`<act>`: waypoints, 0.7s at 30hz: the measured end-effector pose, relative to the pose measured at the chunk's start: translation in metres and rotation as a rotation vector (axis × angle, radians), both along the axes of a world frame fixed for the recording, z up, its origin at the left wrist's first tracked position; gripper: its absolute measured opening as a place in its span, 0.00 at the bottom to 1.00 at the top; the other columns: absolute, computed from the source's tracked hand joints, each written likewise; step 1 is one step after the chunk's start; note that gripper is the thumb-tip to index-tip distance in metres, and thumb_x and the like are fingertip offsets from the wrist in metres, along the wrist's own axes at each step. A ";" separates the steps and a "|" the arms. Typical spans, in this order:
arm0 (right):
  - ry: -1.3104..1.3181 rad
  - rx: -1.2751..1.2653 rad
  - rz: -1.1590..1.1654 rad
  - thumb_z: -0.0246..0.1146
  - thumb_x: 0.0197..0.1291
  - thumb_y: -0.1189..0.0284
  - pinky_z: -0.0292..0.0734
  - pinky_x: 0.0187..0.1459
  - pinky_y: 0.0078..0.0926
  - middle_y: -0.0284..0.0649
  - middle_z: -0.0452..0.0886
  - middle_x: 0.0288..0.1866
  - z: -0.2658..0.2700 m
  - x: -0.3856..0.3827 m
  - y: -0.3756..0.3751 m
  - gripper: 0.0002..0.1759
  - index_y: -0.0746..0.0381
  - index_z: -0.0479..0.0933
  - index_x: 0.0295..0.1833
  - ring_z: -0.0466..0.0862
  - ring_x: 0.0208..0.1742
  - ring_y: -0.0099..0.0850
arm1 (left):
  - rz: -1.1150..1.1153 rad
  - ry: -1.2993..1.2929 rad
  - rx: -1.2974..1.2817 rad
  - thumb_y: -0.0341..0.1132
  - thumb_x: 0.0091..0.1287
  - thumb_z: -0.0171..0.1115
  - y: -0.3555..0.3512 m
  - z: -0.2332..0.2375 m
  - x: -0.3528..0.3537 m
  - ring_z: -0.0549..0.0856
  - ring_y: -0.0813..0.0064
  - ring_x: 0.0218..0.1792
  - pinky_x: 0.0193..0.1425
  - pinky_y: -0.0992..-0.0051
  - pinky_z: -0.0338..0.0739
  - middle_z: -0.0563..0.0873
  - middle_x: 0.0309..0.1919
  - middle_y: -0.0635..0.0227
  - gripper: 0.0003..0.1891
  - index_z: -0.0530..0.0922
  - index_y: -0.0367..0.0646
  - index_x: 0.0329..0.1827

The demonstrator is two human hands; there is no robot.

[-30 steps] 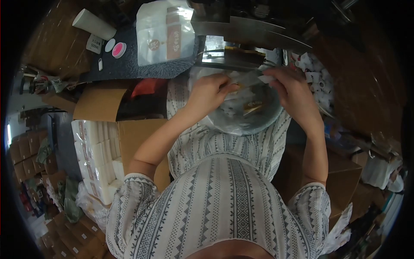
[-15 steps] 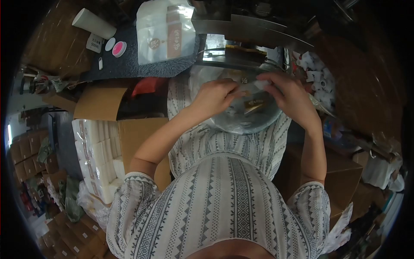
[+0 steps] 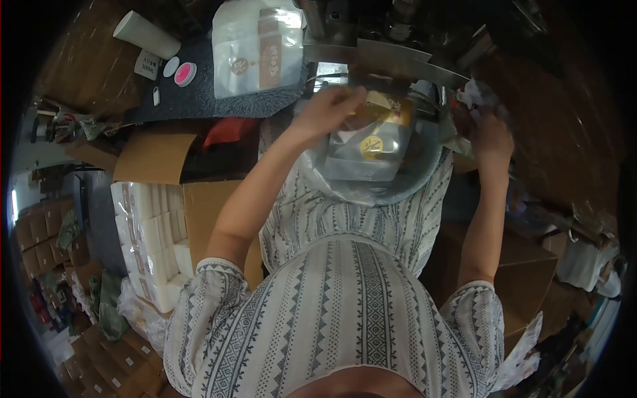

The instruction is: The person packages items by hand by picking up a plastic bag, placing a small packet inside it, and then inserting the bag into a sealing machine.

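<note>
Left hand [image 3: 332,111] has its fingers curled in at the upper left edge of a clear pouch [image 3: 365,149] with a gold top and a round yellow sticker. Looks pinched to me, but it's a bit blurry and the hand covers that corner. The pouch hangs over the basin [image 3: 434,159] in the lap, bottom end short of the near rim. Can't tell if it's touching anything in there, since it hides most of the inside.

Right hand [image 3: 492,139] is past the basin's right rim, at some white pieces [image 3: 472,93]. Fingers are smeared and half hidden, so no clue how open they are or if they've got one.

Over on the desk [image 3: 192,99], a printed bag [image 3: 255,56] sits by the right edge, its top cut off.
</note>
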State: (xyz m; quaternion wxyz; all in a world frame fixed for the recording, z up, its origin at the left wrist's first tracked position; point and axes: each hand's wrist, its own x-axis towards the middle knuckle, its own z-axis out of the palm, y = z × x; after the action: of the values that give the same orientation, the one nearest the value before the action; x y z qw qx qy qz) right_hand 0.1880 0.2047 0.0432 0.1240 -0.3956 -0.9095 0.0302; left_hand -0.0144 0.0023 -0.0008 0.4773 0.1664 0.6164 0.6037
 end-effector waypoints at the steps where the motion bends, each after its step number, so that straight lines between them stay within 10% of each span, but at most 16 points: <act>1: -0.110 0.018 0.007 0.62 0.58 0.69 0.78 0.44 0.43 0.49 0.83 0.41 -0.018 0.006 0.016 0.13 0.62 0.78 0.47 0.84 0.44 0.47 | 0.094 0.433 -0.032 0.42 0.66 0.64 -0.009 0.001 -0.017 0.86 0.67 0.39 0.42 0.72 0.79 0.86 0.38 0.57 0.20 0.79 0.31 0.48; 6: -0.079 -0.056 0.105 0.61 0.56 0.69 0.79 0.43 0.44 0.49 0.83 0.40 -0.019 0.004 0.024 0.10 0.62 0.77 0.42 0.83 0.42 0.50 | 0.153 1.896 -0.559 0.43 0.66 0.62 -0.063 -0.042 -0.058 0.72 0.51 0.62 0.64 0.57 0.64 0.72 0.63 0.51 0.27 0.69 0.39 0.64; 12: 0.065 -0.404 0.044 0.62 0.59 0.71 0.78 0.42 0.32 0.48 0.84 0.39 0.031 -0.006 -0.010 0.13 0.63 0.79 0.49 0.85 0.40 0.42 | 0.265 1.348 -0.487 0.32 0.61 0.63 -0.107 0.005 -0.024 0.82 0.54 0.39 0.43 0.64 0.76 0.83 0.39 0.59 0.10 0.81 0.43 0.44; 14: 0.422 -0.648 0.360 0.64 0.59 0.75 0.77 0.39 0.26 0.43 0.84 0.36 0.038 -0.020 -0.034 0.13 0.63 0.79 0.50 0.84 0.38 0.35 | 0.303 1.398 -0.393 0.30 0.60 0.63 -0.102 0.018 -0.001 0.83 0.55 0.35 0.38 0.65 0.76 0.83 0.35 0.61 0.07 0.81 0.43 0.40; 21: 0.427 -0.446 0.830 0.65 0.58 0.77 0.78 0.42 0.25 0.39 0.83 0.43 0.038 -0.054 -0.081 0.14 0.62 0.79 0.51 0.83 0.40 0.28 | 0.085 1.335 -0.097 0.29 0.61 0.63 -0.083 0.040 0.034 0.82 0.57 0.30 0.32 0.66 0.76 0.83 0.31 0.62 0.03 0.81 0.42 0.36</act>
State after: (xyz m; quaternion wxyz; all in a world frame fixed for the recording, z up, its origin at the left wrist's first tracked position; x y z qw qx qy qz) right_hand 0.1341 0.1241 0.0808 0.1970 -0.0031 -0.9157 0.3501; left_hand 0.0196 -0.0805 0.0387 -0.0236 0.4582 0.8119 0.3611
